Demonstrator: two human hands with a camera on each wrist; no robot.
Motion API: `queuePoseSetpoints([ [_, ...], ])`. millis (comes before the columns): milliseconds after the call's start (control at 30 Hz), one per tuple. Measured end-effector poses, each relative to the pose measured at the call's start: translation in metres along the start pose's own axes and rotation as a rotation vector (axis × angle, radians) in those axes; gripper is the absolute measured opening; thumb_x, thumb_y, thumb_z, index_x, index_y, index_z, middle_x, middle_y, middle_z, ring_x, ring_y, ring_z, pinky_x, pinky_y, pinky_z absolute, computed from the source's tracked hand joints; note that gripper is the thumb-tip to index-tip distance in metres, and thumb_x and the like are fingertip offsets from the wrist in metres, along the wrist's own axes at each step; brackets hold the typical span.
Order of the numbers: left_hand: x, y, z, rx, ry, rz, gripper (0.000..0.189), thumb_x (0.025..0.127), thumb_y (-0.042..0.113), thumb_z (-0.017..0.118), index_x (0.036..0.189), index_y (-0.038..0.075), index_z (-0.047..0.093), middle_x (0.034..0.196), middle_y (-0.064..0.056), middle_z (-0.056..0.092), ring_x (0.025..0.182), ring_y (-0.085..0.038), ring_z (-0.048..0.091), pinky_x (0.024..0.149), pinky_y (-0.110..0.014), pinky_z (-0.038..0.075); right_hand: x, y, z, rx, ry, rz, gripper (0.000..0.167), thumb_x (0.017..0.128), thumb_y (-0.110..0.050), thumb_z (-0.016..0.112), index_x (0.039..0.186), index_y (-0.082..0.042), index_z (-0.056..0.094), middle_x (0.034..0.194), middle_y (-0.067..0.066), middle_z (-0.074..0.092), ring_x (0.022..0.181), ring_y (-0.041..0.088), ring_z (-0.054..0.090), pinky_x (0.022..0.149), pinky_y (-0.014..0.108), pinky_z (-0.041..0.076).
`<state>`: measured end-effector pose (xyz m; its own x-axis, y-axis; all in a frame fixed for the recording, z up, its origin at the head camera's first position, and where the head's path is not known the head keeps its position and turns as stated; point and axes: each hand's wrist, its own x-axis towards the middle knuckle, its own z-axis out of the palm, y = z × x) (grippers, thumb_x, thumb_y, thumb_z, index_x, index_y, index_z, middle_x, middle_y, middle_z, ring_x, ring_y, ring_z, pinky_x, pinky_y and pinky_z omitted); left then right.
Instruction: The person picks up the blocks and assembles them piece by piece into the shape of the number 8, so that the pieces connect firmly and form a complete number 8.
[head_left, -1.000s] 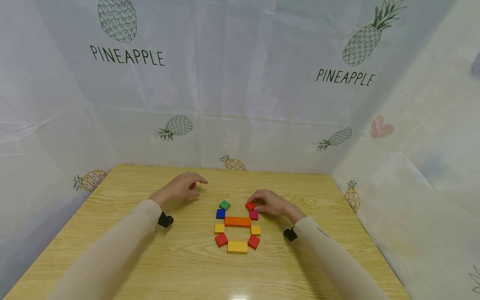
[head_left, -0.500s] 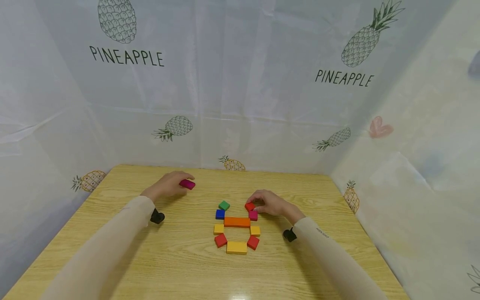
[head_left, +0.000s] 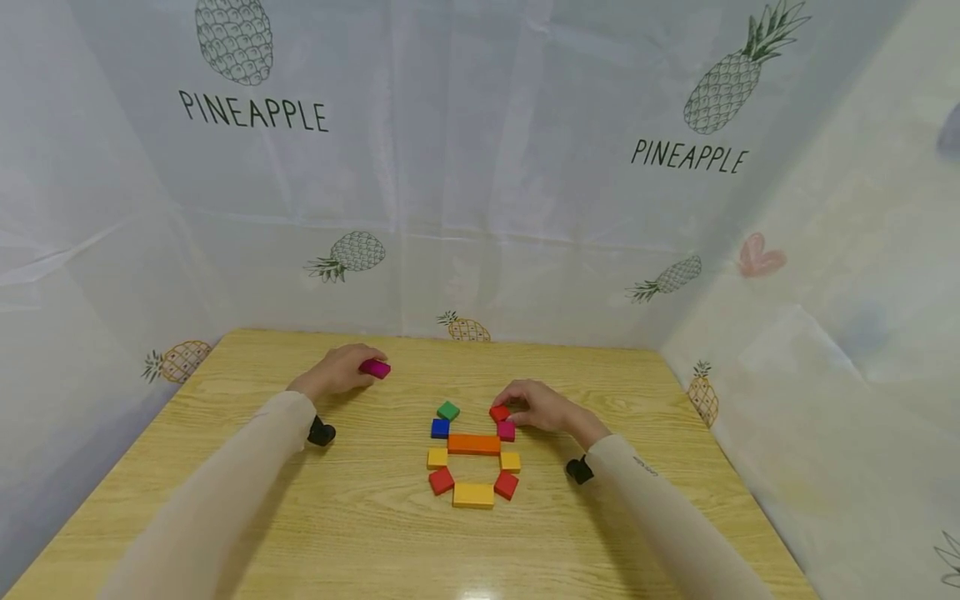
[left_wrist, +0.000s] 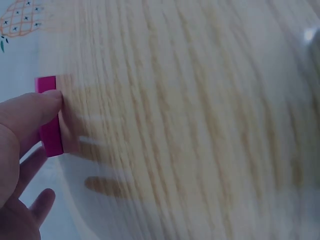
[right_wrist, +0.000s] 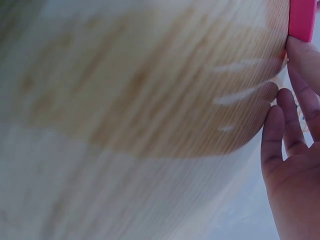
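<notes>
My left hand point(head_left: 341, 371) pinches a magenta rectangular block point(head_left: 375, 368) over the back left of the table. In the left wrist view the thumb lies across that magenta block point(left_wrist: 50, 122), and the other fingers are partly hidden behind it. Over at the pattern's upper right, my right hand point(head_left: 543, 406) holds a small red block point(head_left: 499, 412) between thumb and forefinger. A magenta square block point(head_left: 506, 431) lies just below, beside the thumb. The right wrist view shows this pink-magenta block point(right_wrist: 301, 20) at its top edge; the red one is mostly hidden there.
An orange long block point(head_left: 474, 445) crosses the pattern's middle. Around it lie a green block point(head_left: 448, 410), a blue block point(head_left: 440, 428), two small yellow blocks, two red blocks and a yellow rectangular block point(head_left: 473, 496). A pineapple-printed curtain point(head_left: 480, 208) surrounds the wooden table point(head_left: 360, 517).
My left hand has drawn back to the left and the magenta rectangular block has turned into fuller view. Over the last half second it barely shifts. The right hand stays at the red block.
</notes>
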<state>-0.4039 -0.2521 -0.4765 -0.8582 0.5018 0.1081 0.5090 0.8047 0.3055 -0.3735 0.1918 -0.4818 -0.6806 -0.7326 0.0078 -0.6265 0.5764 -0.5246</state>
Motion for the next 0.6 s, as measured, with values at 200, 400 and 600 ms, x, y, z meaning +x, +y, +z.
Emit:
queuePoseSetpoints([
  [200, 0.001, -0.003, 0.002, 0.011, 0.036, 0.059, 0.038, 0.096, 0.011, 0.079, 0.133, 0.006, 0.071, 0.126, -0.018, 0.069, 0.115, -0.040, 0.062, 0.095, -0.060, 0.050, 0.001, -0.002, -0.001, 0.007, -0.002, 0.011, 0.032, 0.100, -0.005, 0.073, 0.131, -0.013, 0.073, 0.128, 0.004, 0.068, 0.122, 0.025, 0.062, 0.111, 0.047, 0.049],
  [400, 0.001, 0.000, 0.004, 0.002, 0.050, 0.111, 0.030, 0.096, 0.008, 0.078, 0.125, 0.005, 0.074, 0.118, -0.014, 0.070, 0.106, -0.032, 0.064, 0.095, -0.054, 0.053, 0.000, -0.003, -0.001, 0.001, -0.005, 0.004, 0.031, 0.100, -0.006, 0.072, 0.131, -0.012, 0.073, 0.127, 0.005, 0.068, 0.120, 0.025, 0.062, 0.110, 0.048, 0.049],
  [600, 0.001, 0.007, 0.005, -0.018, 0.062, 0.136, 0.023, 0.097, 0.008, 0.078, 0.120, 0.006, 0.076, 0.112, -0.010, 0.071, 0.100, -0.027, 0.063, 0.092, -0.050, 0.054, -0.001, -0.003, -0.001, 0.008, -0.001, -0.009, 0.030, 0.100, -0.005, 0.072, 0.130, -0.009, 0.072, 0.127, 0.006, 0.068, 0.120, 0.026, 0.062, 0.109, 0.048, 0.049],
])
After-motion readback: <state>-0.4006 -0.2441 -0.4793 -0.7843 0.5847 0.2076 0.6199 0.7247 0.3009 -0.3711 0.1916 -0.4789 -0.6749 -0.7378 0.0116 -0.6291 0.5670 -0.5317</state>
